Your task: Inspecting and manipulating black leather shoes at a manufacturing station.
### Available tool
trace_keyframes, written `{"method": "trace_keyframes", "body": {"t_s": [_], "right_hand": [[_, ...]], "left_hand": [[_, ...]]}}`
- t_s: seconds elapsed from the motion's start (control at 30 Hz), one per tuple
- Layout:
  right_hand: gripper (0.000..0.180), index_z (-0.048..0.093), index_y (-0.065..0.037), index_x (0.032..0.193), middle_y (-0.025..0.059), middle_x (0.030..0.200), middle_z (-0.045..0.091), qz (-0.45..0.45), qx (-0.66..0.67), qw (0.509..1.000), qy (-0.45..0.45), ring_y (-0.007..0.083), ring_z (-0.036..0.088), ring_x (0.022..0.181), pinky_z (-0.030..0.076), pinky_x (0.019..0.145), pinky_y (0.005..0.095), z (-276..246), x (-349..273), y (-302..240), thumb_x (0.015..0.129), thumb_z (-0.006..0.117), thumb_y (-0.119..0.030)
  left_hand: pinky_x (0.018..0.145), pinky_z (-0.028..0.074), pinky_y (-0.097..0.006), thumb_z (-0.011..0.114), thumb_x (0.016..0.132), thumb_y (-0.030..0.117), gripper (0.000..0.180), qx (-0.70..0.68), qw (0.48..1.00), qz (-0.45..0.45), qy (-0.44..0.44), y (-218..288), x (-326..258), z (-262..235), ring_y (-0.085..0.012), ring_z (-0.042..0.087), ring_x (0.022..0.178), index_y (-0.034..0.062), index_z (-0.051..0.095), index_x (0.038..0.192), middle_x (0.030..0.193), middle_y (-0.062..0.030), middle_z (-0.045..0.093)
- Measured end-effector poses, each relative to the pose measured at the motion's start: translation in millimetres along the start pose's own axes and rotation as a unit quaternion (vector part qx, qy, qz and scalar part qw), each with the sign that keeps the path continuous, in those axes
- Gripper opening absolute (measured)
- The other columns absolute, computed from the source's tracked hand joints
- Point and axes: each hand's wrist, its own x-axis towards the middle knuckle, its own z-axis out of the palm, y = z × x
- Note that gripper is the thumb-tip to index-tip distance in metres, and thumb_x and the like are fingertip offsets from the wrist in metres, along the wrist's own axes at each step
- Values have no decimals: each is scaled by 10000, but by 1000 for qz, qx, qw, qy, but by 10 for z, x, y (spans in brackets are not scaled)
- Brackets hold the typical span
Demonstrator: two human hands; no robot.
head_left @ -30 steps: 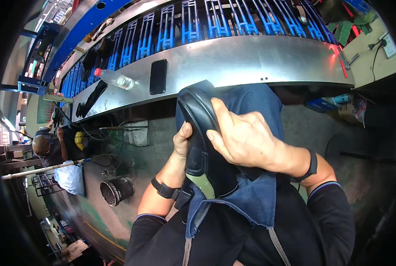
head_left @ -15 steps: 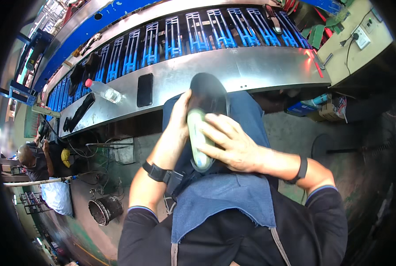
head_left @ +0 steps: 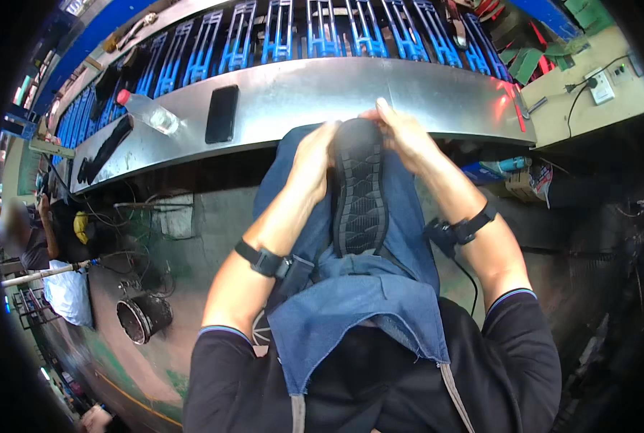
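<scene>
Two bare hands flank a black shoe (head_left: 359,195), which stands sole up over the person's lap, its patterned tread showing and its far end close to the near edge of a metal bench (head_left: 300,94). The left hand (head_left: 313,162) clasps the far part of the shoe's left side, its fingers partly hidden. The right hand (head_left: 406,137) lies at the far right side, partly open, one digit raised; whether it grips cannot be told. On the bench, left of the hands, lie a dark phone (head_left: 222,114) and a clear bottle (head_left: 149,113) with a red cap.
</scene>
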Motion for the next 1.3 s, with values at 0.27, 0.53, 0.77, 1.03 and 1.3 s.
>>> {"method": "trace_keyframes", "body": {"t_s": [0.27, 0.53, 0.77, 1.03, 1.3], "right_hand": [[186, 643, -35, 909, 83, 936, 671, -211, -440, 819, -301, 205, 634, 903, 486, 785, 325, -61, -592, -429, 884, 674, -217], [193, 541, -150, 739, -6, 769, 467, -422, -495, 674, -352, 178, 495, 786, 398, 725, 336, -218, -1084, 287, 735, 699, -260], [346, 608, -94, 895, 50, 905, 547, -431, -391, 754, -304, 236, 532, 841, 437, 736, 363, -244, -286, 82, 746, 785, -352], [369, 539, -16, 1065, 123, 970, 526, -172, -237, 921, -257, 228, 579, 756, 480, 634, 364, -261, 427, -11, 877, 763, -242], [403, 524, -28, 1111, 124, 981, 505, -110, -313, 925, -185, 246, 577, 751, 485, 613, 369, -231, 565, 82, 853, 784, -194]], "left_hand": [[785, 501, -324, 654, 908, 191, 158, 235, 932, -15, -277, 376, -648, -65, -149, 624, 800, 59, 634, 992, 928, -19, 654], [763, 373, -341, 603, 811, 167, 74, 511, 655, 339, -441, 34, -1031, 109, -177, 496, 816, 116, 565, 849, 806, -13, 461], [816, 425, -376, 754, 755, 195, 206, 456, 749, 376, -300, 85, -447, -261, -223, 542, 879, 103, 662, 915, 945, -24, 589], [709, 472, -335, 768, 860, 125, 314, 245, 949, 127, -149, 231, 155, -370, -228, 573, 815, -9, 603, 1091, 962, -122, 604], [722, 497, -366, 756, 847, 105, 310, 366, 918, 67, -137, 317, 398, -336, -278, 592, 864, -13, 592, 1081, 988, -149, 580]]}}
